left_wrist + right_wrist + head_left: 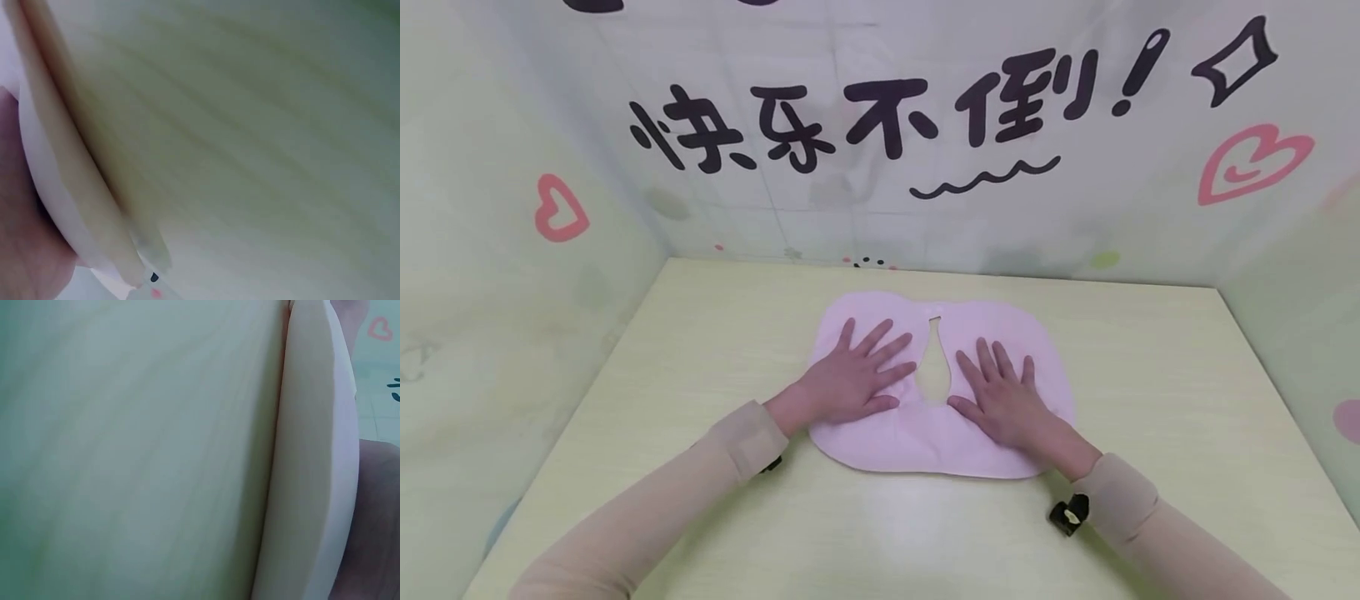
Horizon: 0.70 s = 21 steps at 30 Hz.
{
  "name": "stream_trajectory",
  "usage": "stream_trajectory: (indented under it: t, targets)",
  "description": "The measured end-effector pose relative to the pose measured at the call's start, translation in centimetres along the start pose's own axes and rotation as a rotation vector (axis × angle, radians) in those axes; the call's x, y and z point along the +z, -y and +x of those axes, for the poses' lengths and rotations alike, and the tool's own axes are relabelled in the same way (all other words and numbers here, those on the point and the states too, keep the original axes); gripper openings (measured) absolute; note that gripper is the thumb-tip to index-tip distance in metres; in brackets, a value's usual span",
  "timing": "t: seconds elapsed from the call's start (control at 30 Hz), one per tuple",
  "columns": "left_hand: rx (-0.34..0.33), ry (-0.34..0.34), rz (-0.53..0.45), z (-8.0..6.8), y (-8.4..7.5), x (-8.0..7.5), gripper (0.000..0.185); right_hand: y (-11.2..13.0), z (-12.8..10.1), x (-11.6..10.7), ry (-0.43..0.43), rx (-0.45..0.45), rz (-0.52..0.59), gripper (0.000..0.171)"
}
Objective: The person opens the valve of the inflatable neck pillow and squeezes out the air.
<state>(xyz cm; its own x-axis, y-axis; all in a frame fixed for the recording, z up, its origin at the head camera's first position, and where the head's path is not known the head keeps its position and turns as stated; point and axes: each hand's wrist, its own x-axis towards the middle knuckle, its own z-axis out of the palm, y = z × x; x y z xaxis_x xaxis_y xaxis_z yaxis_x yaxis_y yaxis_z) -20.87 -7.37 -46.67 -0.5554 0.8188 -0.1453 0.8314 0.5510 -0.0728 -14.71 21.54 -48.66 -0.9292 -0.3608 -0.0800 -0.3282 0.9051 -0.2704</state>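
A pink cushion [880, 442] with rounded corners and a teardrop-shaped opening in its middle lies flat on the table. On its left half rests my left hand [853, 379], palm down with the fingers spread. My right hand [1003, 400] lies the same way on the right half, its thumb near the opening's lower edge. Both wrist views look along the table at the cushion's thick pale side [69, 169], and the right one shows the same side [306, 462] with a hand above it.
The pale wood-grain table [700, 333] extends around the cushion. Behind it stands a white backdrop [850, 225] printed with black characters, and further printed sheets [490, 275] with hearts flank both sides. A black wrist device [1069, 515] hangs under the right cuff.
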Motion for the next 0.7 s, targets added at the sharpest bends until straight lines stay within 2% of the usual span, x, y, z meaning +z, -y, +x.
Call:
stream_trajectory:
  t: [0.13, 0.5, 0.6, 0.7]
  targets:
    - [0.007, -0.003, 0.053, 0.1, -0.1, 0.0, 0.066, -0.3, 0.1, 0.4, -0.004, -0.003, -0.019, 0.077]
    - [0.007, 0.047, 0.094, 0.1, -0.3, -0.4, 0.066, 0.3, -0.2, 0.0, -0.042, -0.016, -0.013, 0.074]
    - [-0.005, 0.037, 0.069, 0.1, -0.3, -0.5, 0.065, 0.3, -0.2, -0.2, -0.024, -0.014, -0.016, 0.075]
    - [-0.015, -0.016, -0.001, -0.4, -0.8, -0.8, 0.063, 0.3, -0.4, -0.8, -0.012, -0.011, 0.006, 0.076]
